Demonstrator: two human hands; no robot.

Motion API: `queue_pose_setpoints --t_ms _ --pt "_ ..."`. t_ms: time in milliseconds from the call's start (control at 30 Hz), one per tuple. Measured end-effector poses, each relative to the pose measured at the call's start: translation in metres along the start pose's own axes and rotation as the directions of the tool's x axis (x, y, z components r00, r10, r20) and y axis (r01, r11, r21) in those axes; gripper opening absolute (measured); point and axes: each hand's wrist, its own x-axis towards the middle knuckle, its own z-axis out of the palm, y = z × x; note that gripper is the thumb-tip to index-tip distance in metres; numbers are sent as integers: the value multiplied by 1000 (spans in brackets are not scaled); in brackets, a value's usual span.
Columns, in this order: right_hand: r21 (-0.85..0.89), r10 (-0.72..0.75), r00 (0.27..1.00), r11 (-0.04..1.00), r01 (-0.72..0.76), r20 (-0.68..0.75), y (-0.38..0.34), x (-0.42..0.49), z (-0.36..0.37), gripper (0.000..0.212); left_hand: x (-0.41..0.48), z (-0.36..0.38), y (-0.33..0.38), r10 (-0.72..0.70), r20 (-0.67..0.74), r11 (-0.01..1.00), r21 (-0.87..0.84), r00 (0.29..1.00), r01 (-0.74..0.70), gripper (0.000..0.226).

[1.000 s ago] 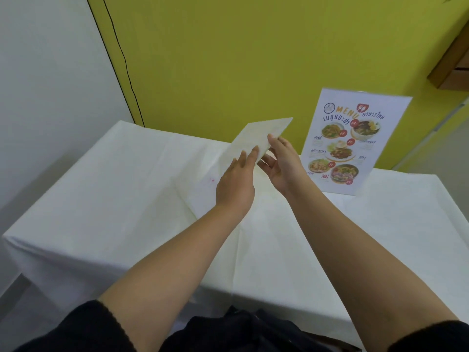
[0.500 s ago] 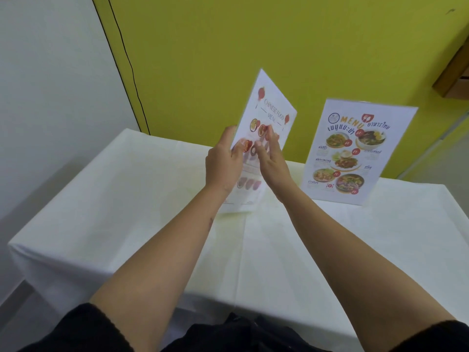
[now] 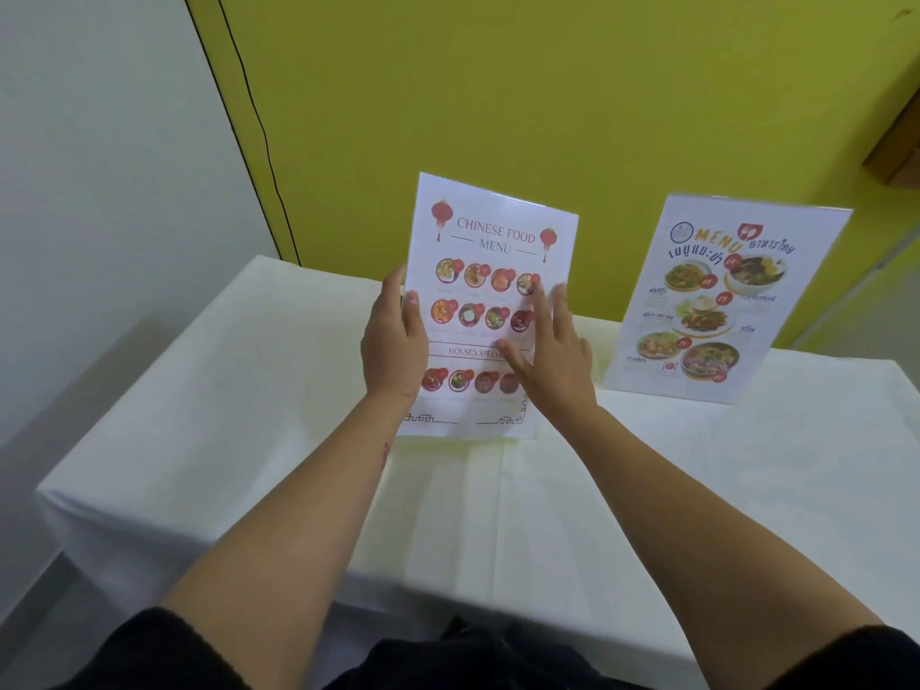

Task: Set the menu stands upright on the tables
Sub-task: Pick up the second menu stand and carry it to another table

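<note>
- The left hand point(image 3: 393, 341) is gripping the left edge of the Chinese food menu stand point(image 3: 485, 301), thumb lying across the printed front and the fingers going out of sight behind the sheet.
- The right hand point(image 3: 552, 358) is spreading flat and loose against the lower right of the same stand, fingers splayed over the food pictures, closing on nothing; whether the palm is pressing or merely hovering cannot be told.
- The stand is rising upright between the two hands, its face turning toward the camera, its bottom edge meeting the white tablecloth point(image 3: 249, 415) near the middle of the table.
- The right hand is covering part of the "House Specials" line and the last pictures in two rows; the left thumb is overlapping the sheet's left margin.
- A second menu stand point(image 3: 717, 296), printed with Thai script and dishes, is standing upright just to the right, apart from the right hand, nearer the table's back edge.
- Both bare forearms are reaching forward from dark sleeves point(image 3: 149, 649) at the bottom of the frame.
- A yellow-green wall point(image 3: 547, 92) is running behind the table, a black cable point(image 3: 254, 122) trailing down it beside a white wall point(image 3: 99, 166) on the left.
- A wooden fitting point(image 3: 901, 151) is jutting in at the upper right corner.
</note>
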Motion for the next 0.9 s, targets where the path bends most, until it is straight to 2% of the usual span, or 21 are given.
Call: queue_pose_setpoints --t_ms 67,167,433,700,900 --pt "105 10 999 994 -5 -44 -8 -2 1 88 3 -5 -8 -43 -18 998 41 999 44 41" --pt "271 147 984 956 -115 -99 -22 -4 2 84 6 -13 -17 -113 -21 989 94 993 115 43" --pt "362 278 959 900 -241 -53 -33 -12 25 70 10 -25 -37 -272 54 955 137 961 263 46" --pt "369 308 948 893 -257 -85 -30 2 6 69 34 -11 -21 -255 171 967 55 952 249 43" --pt "377 316 946 887 -267 -75 -8 29 -12 74 58 23 -3 -208 287 967 -86 935 241 54"
